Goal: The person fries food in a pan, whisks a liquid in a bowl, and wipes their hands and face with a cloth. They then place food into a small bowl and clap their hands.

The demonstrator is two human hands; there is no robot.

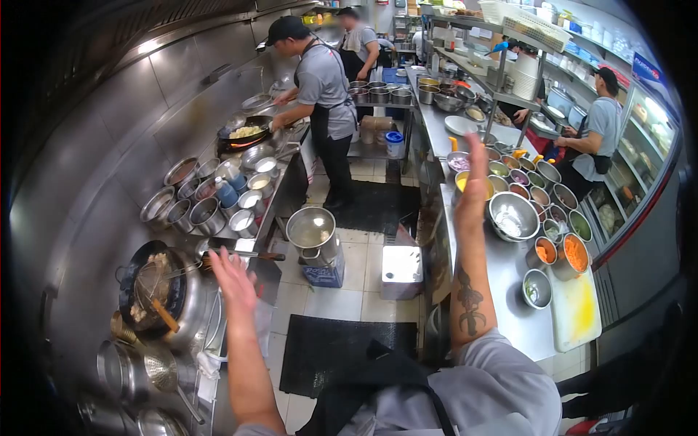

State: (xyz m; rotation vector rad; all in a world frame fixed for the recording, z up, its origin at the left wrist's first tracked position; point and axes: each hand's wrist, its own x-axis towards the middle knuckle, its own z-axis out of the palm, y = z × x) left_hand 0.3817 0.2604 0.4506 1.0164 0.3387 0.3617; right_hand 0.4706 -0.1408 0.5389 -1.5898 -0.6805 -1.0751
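Both my arms are raised. My left hand (234,280) is held up with its fingers apart and nothing in it, beside the wok station. Near it a wok (131,280) holds pieces of food and a wire strainer (149,280) with a wooden handle. A long tool with a dark handle (273,256) lies behind that hand. My right hand (474,178) is upright, seen edge-on, its fingers stretched out and nothing visible in it. Just right of that forearm stands a metal bowl (514,216) on the steel counter (494,291).
A large pot (310,231) stands on a blue box in the aisle, near a white-topped container (401,270). One co-worker (323,87) tends a flaming pan (246,133). Others stand farther back and at right. A cutting board (576,320) lies on the right counter, near containers of ingredients.
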